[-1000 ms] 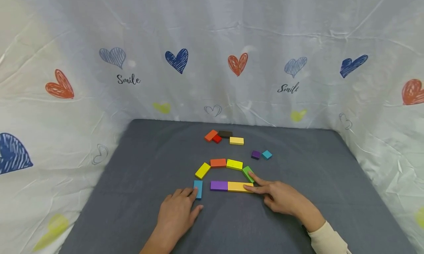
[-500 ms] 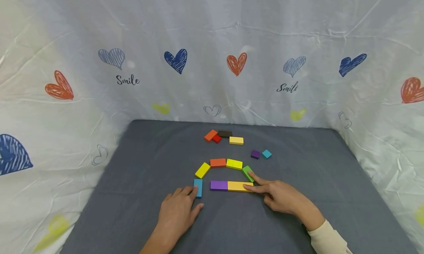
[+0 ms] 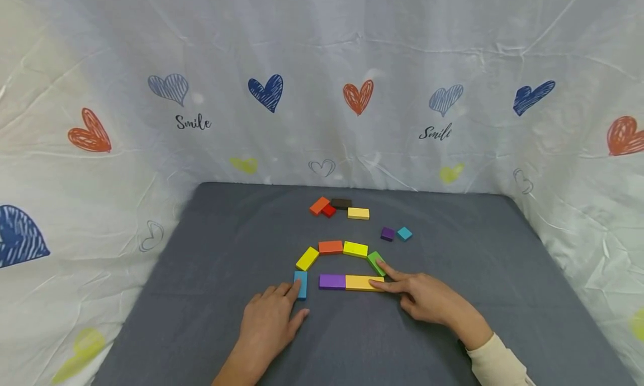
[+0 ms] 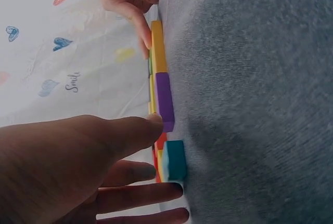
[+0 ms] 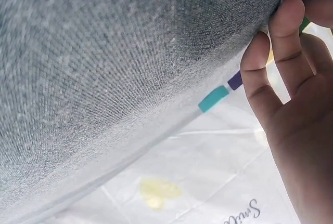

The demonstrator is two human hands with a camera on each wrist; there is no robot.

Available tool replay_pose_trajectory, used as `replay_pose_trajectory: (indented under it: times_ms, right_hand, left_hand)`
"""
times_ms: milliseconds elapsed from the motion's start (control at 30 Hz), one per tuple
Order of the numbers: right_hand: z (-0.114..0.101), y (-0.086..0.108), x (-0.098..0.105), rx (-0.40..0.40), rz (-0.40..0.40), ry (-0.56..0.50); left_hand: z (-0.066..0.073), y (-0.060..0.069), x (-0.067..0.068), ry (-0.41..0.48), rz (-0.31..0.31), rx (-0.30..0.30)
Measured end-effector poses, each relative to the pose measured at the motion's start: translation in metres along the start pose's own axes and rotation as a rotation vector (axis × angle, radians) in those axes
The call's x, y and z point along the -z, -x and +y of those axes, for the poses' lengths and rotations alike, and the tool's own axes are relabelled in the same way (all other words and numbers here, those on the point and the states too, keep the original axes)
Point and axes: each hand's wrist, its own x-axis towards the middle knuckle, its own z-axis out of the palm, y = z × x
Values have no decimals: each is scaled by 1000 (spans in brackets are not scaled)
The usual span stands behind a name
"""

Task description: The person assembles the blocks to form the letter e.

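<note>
In the head view, my left hand (image 3: 268, 323) rests on the table with its index fingertip on a blue block (image 3: 301, 285). That block lies lengthwise at the left end of an arch of blocks. My right hand (image 3: 427, 296) touches a green block (image 3: 376, 262) with its index finger and a yellow-orange block (image 3: 363, 283) with another extended finger. A purple block (image 3: 332, 282) lies end to end with the yellow-orange one. A yellow block (image 3: 307, 258), an orange block (image 3: 330, 247) and a bright yellow block (image 3: 355, 249) form the arch's top.
Behind the arch lie an orange block (image 3: 319, 206), a red block (image 3: 329, 210), a black block (image 3: 341, 203) and a pale yellow block (image 3: 359, 213). Small purple (image 3: 387, 234) and blue cubes lie right of them. A heart-printed curtain (image 3: 312, 50) surrounds the grey tabletop (image 3: 226, 235).
The blue block has slid slightly away from me, toward the yellow block, under my left index finger. My right hand keeps its place on the green and yellow-orange blocks.
</note>
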Motion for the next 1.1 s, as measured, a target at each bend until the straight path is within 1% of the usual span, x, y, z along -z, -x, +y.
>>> replay_pose_trajectory:
  times_ms: [100, 167, 367, 400, 500, 567, 633, 767, 867, 967, 1100]
  right_hand:
    - [0, 0, 0, -11, -8, 1]
    - [0, 0, 1, -11, -7, 4]
    - [0, 1, -1, 21, 20, 9]
    - [0, 1, -1, 24, 21, 10]
    - [0, 1, -1, 24, 19, 11]
    - [0, 1, -1, 18, 14, 11]
    - [0, 1, -1, 18, 17, 8]
    - [1, 2, -2, 32, 33, 6]
    - [1, 2, -2, 44, 44, 9]
    - [1, 1, -4, 46, 47, 14]
    - [1, 1, -4, 31, 45, 15]
  left_hand:
    - [0, 0, 7, 19, 53, -8]
    - [-1, -1, 14, 20, 116, -35]
    - [-3, -12, 35, 5, 372, -172]
    - [-3, -14, 38, 1, 402, -192]
    - [2, -21, 48, 8, 450, -233]
    - [7, -27, 54, 23, 469, -269]
    - [13, -34, 60, 57, 483, -307]
    - [22, -55, 67, 121, 488, -375]
    - [25, -74, 69, 138, 457, -410]
    - [29, -94, 70, 141, 412, -449]
    - [40, -120, 71, 157, 350, -490]
